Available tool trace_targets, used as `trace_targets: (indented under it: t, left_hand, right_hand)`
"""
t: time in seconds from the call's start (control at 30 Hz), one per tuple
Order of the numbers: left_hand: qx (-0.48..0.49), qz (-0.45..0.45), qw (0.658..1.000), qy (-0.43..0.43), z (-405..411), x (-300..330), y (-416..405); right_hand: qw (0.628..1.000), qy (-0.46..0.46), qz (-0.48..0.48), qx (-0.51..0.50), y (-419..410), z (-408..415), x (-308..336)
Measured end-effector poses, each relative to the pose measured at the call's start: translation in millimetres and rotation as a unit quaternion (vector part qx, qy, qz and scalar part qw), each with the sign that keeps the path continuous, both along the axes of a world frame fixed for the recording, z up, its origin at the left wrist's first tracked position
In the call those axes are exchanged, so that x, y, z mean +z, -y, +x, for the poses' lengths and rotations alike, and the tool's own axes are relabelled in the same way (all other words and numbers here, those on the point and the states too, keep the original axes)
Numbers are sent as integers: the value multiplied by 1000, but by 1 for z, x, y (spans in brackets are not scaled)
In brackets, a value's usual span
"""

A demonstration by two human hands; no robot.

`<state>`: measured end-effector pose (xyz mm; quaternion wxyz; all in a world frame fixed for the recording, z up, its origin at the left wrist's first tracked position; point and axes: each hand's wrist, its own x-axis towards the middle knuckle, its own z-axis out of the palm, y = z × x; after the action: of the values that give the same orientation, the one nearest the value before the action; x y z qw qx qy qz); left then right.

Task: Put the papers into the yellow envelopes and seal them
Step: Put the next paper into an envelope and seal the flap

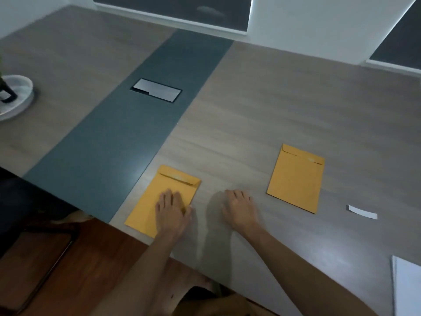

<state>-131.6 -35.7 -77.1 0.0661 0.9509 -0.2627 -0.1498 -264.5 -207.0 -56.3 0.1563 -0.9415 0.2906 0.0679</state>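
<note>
Two yellow envelopes lie flat on the grey wood-grain worktop [262,106], well apart from each other. The near envelope [157,201] sits by the worktop's front edge, just right of a dark blue-grey strip [127,137] that runs across the surface; its flap is folded down at the far end. The left hand [172,209] rests palm-down on this envelope's right part, fingers spread and fairly straight, gripping nothing. The right hand [239,208] rests on the bare worktop between the two envelopes, fingers loosely curled, holding nothing. The second envelope [296,179] lies further right, flap end also away from the person, flap down. No writing, label or brand can be read on either envelope.

A small white paper strip [362,212] lies right of the second envelope. A stack of white papers [407,288] shows at the lower right corner. A metal cable hatch [156,90] is set into the strip, and a white round tray [17,99] stands at the far left.
</note>
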Motion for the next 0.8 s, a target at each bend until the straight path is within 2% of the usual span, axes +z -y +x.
trace_targets:
  t: [0.3,0.6,0.8]
  left_hand:
    - [-159,0,987,1,-47,5,26]
    - [-354,-46,934,-26,-104,9,61]
    - [-388,-26,921,-26,-105,16,93]
  right_hand:
    - [996,26,0,-89,3,-27,-6]
    - [984,46,52,-165,32,-98,-9]
    - [940,122,106,-300,40,-134,-9]
